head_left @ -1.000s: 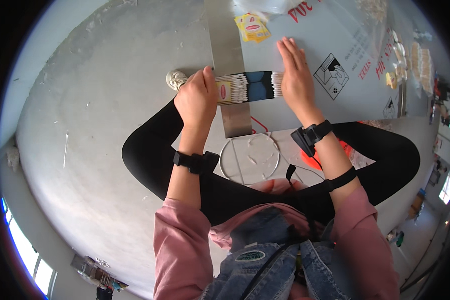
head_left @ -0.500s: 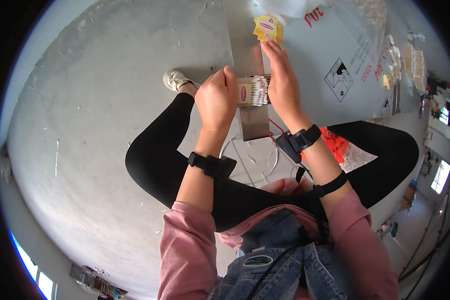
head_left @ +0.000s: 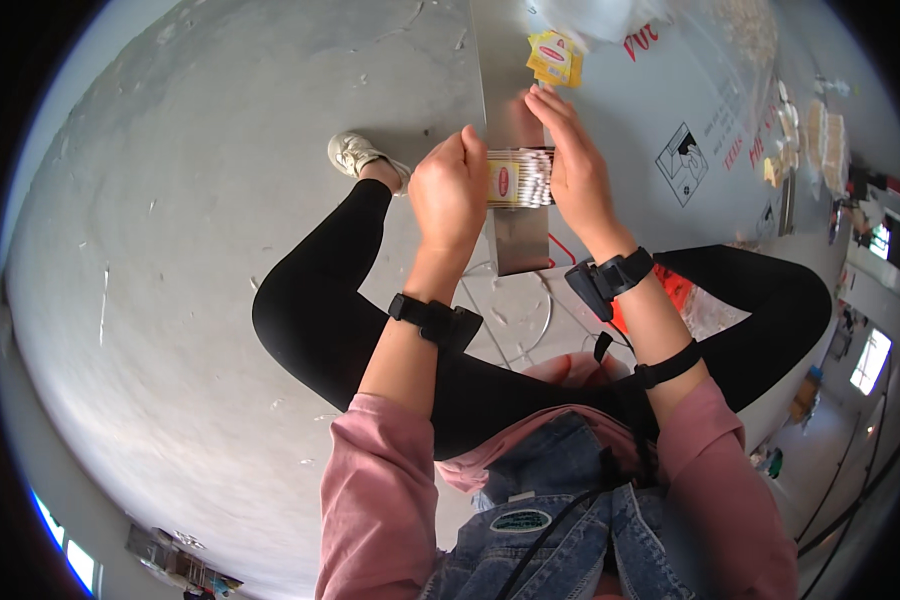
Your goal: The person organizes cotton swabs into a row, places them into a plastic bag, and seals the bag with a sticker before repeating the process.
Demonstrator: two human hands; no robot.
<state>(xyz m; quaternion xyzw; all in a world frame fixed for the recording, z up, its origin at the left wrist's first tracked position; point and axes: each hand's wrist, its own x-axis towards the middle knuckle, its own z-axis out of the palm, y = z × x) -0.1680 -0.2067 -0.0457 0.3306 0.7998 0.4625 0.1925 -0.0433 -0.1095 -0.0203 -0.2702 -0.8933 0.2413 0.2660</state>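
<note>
A flat bundle of cotton swabs [head_left: 536, 178], with a yellow card [head_left: 503, 182] bearing a red oval on it, lies sideways between my hands over the metal table edge. My left hand [head_left: 450, 190] is closed at the bundle's left end, thumb on top; its curled fingers are mostly hidden. Flat and upright, my right hand [head_left: 578, 172] has its fingers stretched out and its palm against the white swab tips at the right end. Just beyond my right fingertips sits a small stack of yellow cards [head_left: 554, 58].
The grey sheet-covered table [head_left: 620, 130] carries clear plastic [head_left: 590, 15] at the far side and more swab bundles [head_left: 825, 140] at the right. Below its metal edge [head_left: 522, 245] stands a round wire frame [head_left: 548, 315]. A red bag [head_left: 673, 288] lies by my right leg.
The whole view has shifted slightly, with table, cards and hands appearing a little further right. Both hands keep the same pose at the two ends of the swab bundle.
</note>
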